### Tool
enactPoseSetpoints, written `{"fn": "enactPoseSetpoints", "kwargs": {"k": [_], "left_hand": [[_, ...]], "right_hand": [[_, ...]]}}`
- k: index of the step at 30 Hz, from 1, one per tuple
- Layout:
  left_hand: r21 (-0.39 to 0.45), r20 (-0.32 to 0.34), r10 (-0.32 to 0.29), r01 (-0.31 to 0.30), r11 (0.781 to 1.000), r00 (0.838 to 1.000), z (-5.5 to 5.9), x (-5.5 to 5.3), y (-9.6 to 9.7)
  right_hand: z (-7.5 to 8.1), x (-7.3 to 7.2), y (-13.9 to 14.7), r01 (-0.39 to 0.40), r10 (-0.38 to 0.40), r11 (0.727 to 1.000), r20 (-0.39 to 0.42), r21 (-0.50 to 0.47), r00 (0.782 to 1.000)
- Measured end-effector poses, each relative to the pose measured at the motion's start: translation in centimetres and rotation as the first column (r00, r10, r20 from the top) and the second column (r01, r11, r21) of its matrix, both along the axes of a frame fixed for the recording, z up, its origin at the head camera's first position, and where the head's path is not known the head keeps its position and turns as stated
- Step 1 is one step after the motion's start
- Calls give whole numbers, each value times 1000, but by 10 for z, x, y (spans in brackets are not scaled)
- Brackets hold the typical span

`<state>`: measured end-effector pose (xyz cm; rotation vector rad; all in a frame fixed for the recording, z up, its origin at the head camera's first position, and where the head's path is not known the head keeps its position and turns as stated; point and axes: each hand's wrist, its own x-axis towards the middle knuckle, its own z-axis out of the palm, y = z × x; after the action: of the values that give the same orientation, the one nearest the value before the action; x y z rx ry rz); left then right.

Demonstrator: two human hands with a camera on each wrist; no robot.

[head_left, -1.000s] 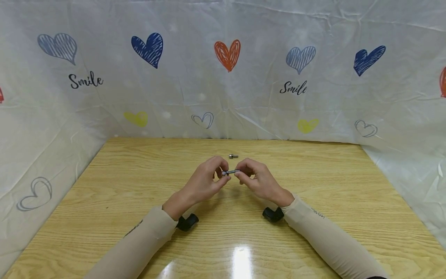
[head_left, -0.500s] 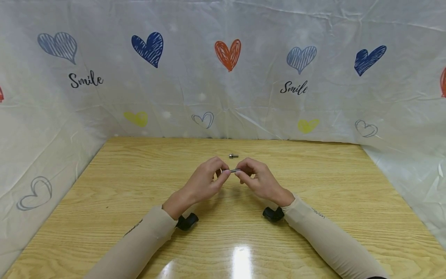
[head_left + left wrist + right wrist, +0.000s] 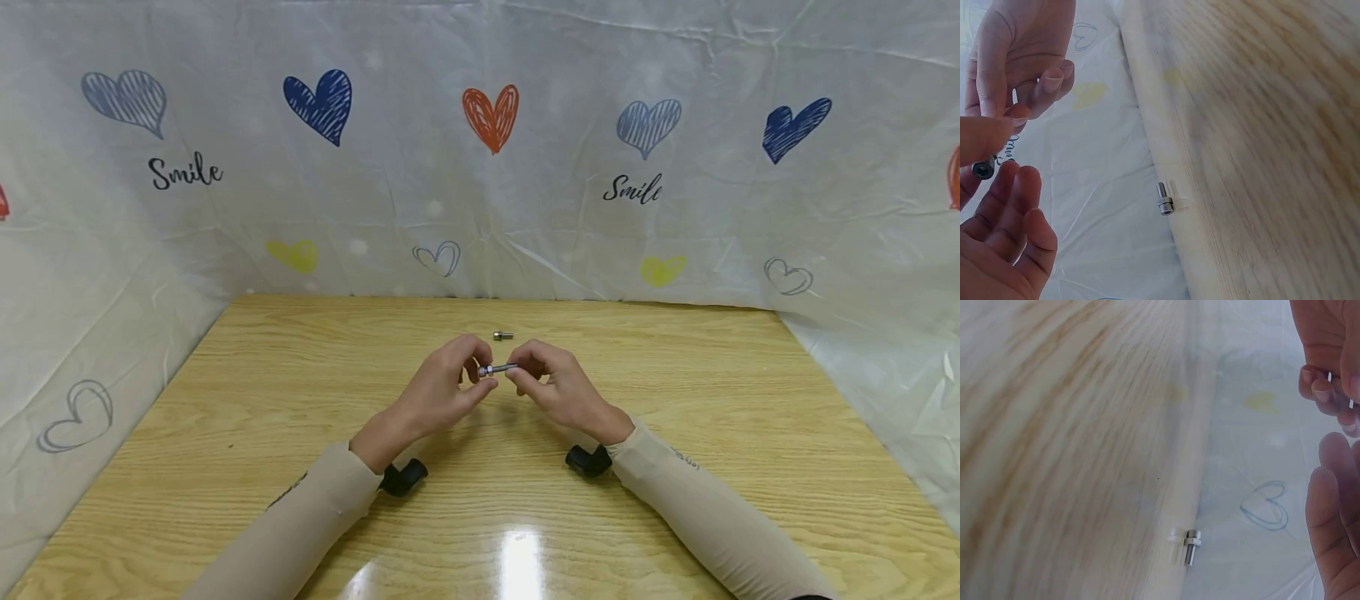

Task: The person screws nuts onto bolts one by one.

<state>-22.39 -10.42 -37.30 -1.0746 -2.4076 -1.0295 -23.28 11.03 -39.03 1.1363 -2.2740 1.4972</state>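
Between both hands is a small silver hex-socket bolt [image 3: 502, 367], level over the table, with a nut [image 3: 490, 370] near its head. My right hand [image 3: 562, 387] pinches the tip of the shank between thumb and fingertips. Fingers of my left hand [image 3: 441, 390] curve round the head end, the thumb tip just below it. In the left wrist view the socket of the bolt head [image 3: 983, 170] shows under the left thumb [image 3: 985, 139], which hides part of the shank. The right wrist view catches both hands at its right edge, the bolt mostly hidden there.
A second bolt with a nut [image 3: 503, 336] lies on the wooden table [image 3: 315, 350] just beyond the hands. Behind the table hangs a white cloth [image 3: 555, 225] printed with hearts. Black wrist mounts [image 3: 405, 478] stick out under both sleeves.
Half a second ago the left thumb and finger closed over the bolt's head and nut; now the thumb has dropped lower and both show. The right hand keeps its pinch in place.
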Motion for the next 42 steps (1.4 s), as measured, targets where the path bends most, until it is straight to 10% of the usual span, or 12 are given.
{"fn": "enactPoseSetpoints", "kwargs": {"k": [16,42], "left_hand": [[4,23,11,-11,1000,1000,-1,1,-1],[18,4,-26,26,999,1000,-1,-1,0]], "right_hand": [[27,21,-5,12,-12,1000,-6,17,1000],[28,22,-6,8,-7,1000,-16,17,1000]]}}
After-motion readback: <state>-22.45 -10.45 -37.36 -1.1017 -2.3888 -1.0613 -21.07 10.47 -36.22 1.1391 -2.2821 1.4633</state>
